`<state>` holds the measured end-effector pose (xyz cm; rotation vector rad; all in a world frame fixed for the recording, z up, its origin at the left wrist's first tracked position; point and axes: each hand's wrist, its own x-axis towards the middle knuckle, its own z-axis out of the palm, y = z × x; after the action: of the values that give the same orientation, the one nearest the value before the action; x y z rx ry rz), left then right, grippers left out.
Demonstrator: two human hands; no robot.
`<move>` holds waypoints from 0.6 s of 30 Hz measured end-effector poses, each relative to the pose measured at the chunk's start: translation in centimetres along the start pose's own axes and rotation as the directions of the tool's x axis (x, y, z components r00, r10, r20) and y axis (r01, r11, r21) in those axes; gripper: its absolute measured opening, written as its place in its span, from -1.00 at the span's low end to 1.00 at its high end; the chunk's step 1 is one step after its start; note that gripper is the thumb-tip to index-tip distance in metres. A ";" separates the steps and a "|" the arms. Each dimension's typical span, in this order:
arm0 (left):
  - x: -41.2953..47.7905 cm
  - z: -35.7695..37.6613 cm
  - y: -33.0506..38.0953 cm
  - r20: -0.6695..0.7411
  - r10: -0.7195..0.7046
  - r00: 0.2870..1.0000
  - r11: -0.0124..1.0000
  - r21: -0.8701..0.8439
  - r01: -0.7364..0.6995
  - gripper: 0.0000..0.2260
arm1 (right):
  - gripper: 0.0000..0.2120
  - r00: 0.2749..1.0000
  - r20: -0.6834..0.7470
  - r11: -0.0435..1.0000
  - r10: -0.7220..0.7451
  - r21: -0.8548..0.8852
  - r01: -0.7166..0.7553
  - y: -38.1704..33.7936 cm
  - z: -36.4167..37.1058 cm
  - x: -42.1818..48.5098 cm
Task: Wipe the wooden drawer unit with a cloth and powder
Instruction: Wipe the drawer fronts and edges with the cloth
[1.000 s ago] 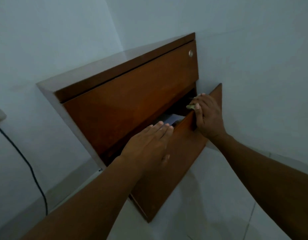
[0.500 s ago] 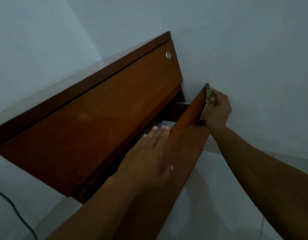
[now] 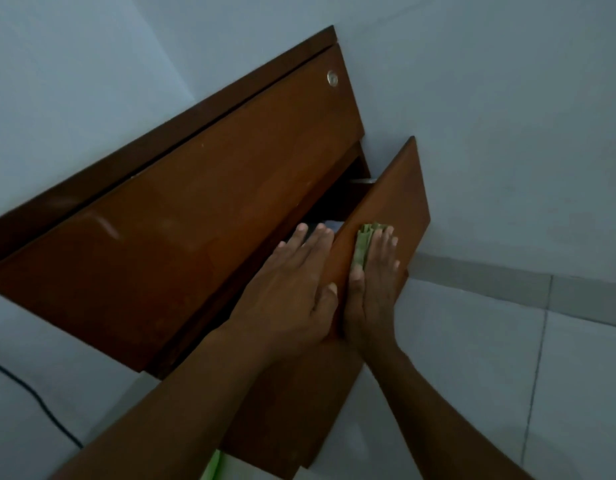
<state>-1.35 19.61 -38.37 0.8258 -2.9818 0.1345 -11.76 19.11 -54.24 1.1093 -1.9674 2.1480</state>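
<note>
Green folded cloth [image 3: 363,249] now sits under the flat right hand [image 3: 372,289], pressed against the outer face of the lower drawer front [image 3: 400,202], which stands pulled out from the wooden drawer unit [image 3: 195,202]. A second ago that hand was curled over the cloth on the front's top edge, far out from the left hand; half a second ago it was at the far end corner. It has since drawn back along the panel until its thumb lies almost against the left thumb, with only the top edge between them. The right fingers [image 3: 386,244] lie straight over the cloth, which shows just past their tips and on the thumb side, so it is held by pressing and not clamped. The left hand [image 3: 292,292] has kept its place, spread flat across the top edge, its fingertips reaching into the dark gap of the open drawer and steadying it. Judging by this, the edge and the far end have been wiped and the stroke has moved to the face, and the wood below the right wrist is probably still to do. No powder is in view. A dark cable [image 3: 40,407] runs well off to the left forearm's outer side.
</note>
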 end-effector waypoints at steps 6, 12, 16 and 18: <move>0.2 0.2 -0.1 -0.023 0.018 1.000 1.000 -0.006 -0.018 -0.32 | -0.53 0.880 -0.194 0.897 0.433 0.192 -0.399 4.9 0.2 4.4; 0.4 0.1 -0.2 -0.053 0.003 0.999 0.999 0.039 -0.001 -0.36 | -0.61 0.728 -0.351 0.802 0.589 0.364 -0.474 1.5 -1.1 1.9; 0.3 0.2 -0.7 -0.150 0.008 0.989 0.981 0.193 0.021 -0.42 | -0.58 0.931 -0.302 0.956 0.204 0.265 -0.124 -4.4 -1.0 -4.3; 0.2 0.3 -1.1 -0.204 -0.016 0.979 0.967 0.246 0.067 -0.42 | -0.55 0.991 -0.127 0.968 0.034 0.249 -0.001 -4.8 0.8 -6.7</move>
<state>-0.90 18.53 -38.55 0.8393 -2.7909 0.5694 -4.13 22.33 -53.53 0.9508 -1.6960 2.4604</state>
